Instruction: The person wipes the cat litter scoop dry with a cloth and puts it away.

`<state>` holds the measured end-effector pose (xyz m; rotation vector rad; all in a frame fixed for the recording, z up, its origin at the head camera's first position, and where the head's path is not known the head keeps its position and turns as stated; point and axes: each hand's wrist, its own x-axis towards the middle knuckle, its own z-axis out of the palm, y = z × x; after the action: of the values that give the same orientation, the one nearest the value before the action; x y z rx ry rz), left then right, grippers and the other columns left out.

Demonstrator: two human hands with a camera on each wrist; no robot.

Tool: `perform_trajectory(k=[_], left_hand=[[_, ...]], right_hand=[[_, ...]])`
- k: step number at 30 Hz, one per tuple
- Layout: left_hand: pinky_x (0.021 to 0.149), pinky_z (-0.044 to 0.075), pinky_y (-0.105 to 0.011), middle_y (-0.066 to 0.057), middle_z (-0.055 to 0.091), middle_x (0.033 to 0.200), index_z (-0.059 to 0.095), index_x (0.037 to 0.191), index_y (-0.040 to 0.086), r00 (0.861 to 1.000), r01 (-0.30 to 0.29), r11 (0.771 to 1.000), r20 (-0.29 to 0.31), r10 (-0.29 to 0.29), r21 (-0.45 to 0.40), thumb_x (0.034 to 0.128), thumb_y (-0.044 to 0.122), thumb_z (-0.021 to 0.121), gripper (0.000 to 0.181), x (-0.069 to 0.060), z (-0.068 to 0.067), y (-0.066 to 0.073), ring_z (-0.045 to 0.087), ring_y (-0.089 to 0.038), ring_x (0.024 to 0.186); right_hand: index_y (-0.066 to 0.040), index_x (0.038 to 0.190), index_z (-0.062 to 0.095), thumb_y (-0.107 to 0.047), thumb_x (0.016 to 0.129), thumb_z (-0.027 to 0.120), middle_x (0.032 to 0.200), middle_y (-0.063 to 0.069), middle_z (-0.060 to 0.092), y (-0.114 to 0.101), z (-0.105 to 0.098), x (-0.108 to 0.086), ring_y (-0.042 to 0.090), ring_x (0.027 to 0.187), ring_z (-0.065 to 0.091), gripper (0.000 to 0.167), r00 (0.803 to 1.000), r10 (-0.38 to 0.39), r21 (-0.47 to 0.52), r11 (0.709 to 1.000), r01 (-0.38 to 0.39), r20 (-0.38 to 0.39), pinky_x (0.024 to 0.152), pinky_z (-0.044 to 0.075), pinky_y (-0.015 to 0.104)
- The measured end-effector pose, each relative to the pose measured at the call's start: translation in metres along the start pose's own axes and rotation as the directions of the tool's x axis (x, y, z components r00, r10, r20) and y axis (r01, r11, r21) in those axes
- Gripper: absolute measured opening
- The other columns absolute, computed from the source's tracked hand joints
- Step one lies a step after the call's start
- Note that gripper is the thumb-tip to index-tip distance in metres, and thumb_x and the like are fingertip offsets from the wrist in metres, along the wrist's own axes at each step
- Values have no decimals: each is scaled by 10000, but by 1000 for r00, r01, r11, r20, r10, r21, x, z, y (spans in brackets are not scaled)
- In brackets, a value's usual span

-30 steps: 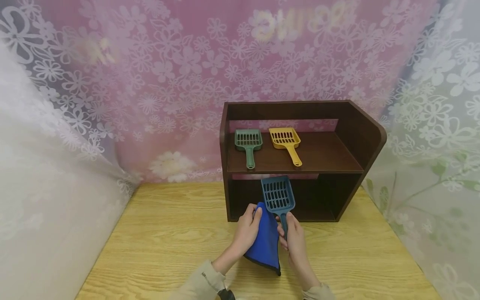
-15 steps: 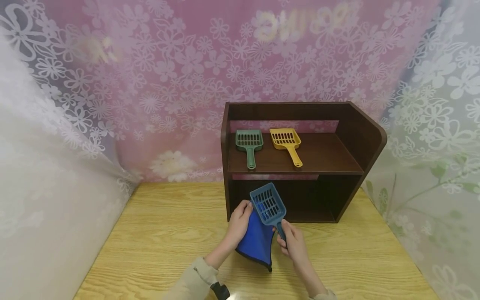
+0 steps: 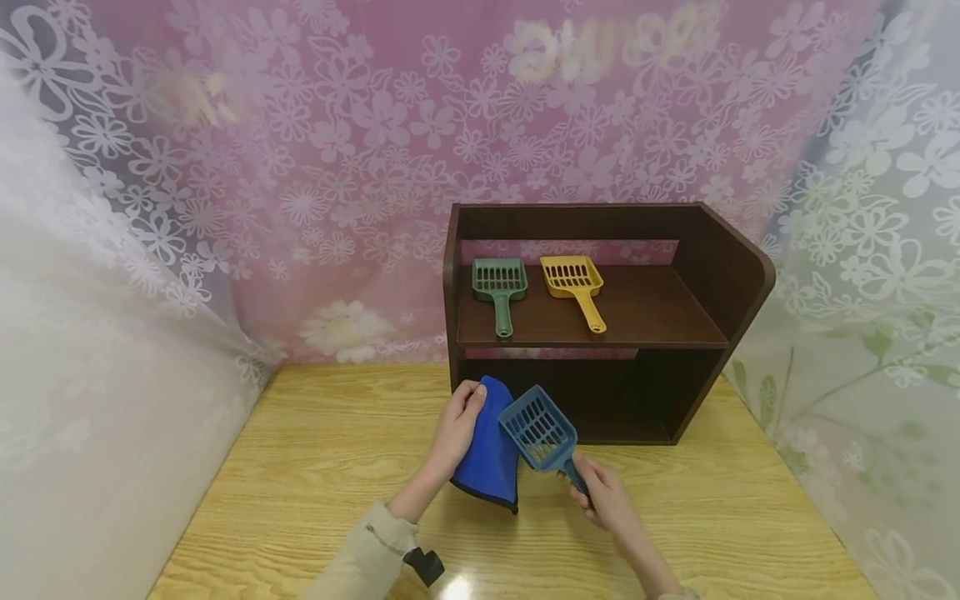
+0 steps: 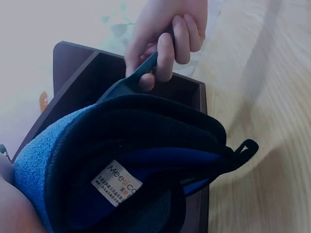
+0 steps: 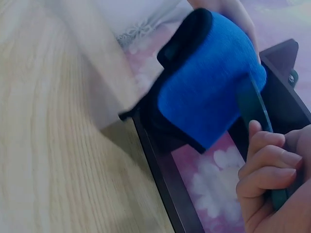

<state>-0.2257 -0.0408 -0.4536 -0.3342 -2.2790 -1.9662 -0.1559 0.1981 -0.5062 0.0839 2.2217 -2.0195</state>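
My left hand point(image 3: 454, 429) grips the upper left side of a blue cleaning mitt point(image 3: 487, 454) with black trim. In the left wrist view the opening of the mitt point(image 4: 138, 160) gapes, showing a white label point(image 4: 116, 183) inside and a black loop at the rim. My right hand point(image 3: 609, 498) holds a dark blue litter scoop point(image 3: 540, 429) by its handle, slotted head tilted up to the left. The scoop's head overlaps the mitt's right edge in the head view; whether they touch I cannot tell. Fingers curl round the scoop handle point(image 5: 279, 194) in the right wrist view.
A dark brown two-level shelf point(image 3: 705, 325) stands behind the hands on the wooden table point(image 3: 337, 433). On its upper board lie a green litter scoop point(image 3: 500, 287) and a yellow litter scoop point(image 3: 577, 287). Flowered curtains point(image 3: 360, 167) enclose the back and sides.
The left hand has moved left and slightly up with the mitt. The dark blue scoop has come lower and turned to lean left; the right hand has shifted slightly right and down.
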Motion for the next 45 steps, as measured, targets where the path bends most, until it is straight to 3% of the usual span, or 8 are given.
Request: perform_trajectory(k=[7,13,20,25,31,41,45], left_hand=[[630,366,-248,37,455,730,662,1071,92,993,-98,989,70,91,112,1065,286,543,227,0,-8,2,457,-105,649],[650,394,-258,67,492,720,683,1090,159,985,-161,955,101,140,247,1050,325,569,205,-5,-12,5,505,-102,679],[621,374,-246,97,492,690,704,1102,166,972,-223,926,142,187,306,1035,310,601,189,-9,-16,3,481,-73,632],[610,373,-247,99,511,695,710,1094,195,967,-243,906,160,198,346,1032,340,602,191,-13,-23,0,477,-67,629],[611,360,-248,88,499,709,709,1076,206,975,-212,908,135,174,360,1030,363,601,196,-18,-32,-11,456,-69,633],[644,376,-249,85,479,702,717,1088,171,994,-104,923,57,89,371,1024,348,613,216,-26,-49,-30,474,-88,656],[638,371,-246,78,477,705,717,1065,164,996,-94,920,36,87,379,1028,344,605,215,-27,-54,-38,467,-82,652]], right_hand=[[58,1071,655,-393,1103,409,627,20,518,2,-16,1,42,399,325,515,999,18,-10,1000,-18,-50,395,276,181],[58,1106,639,-392,1110,383,670,25,578,1,-28,2,49,403,342,518,999,28,10,1000,-28,-31,419,299,187],[42,1112,663,-464,1093,391,623,-20,506,-5,-38,1,41,403,328,575,997,72,-1,997,-72,-1,429,298,188],[45,1156,625,-491,1095,346,634,-33,436,-14,-43,-2,55,426,325,608,998,56,-22,998,-55,31,442,306,200],[36,1138,600,-496,1095,339,640,-40,411,-23,-54,-5,54,419,319,594,999,14,-11,1000,-14,33,423,301,218],[-78,1023,650,-413,1118,324,621,-49,413,-42,-82,-24,45,416,315,476,994,-80,-26,996,82,71,414,198,419],[-112,1002,661,-377,1126,306,624,-62,414,-47,-94,-31,139,411,245,459,990,-117,-18,993,119,84,422,178,450]])
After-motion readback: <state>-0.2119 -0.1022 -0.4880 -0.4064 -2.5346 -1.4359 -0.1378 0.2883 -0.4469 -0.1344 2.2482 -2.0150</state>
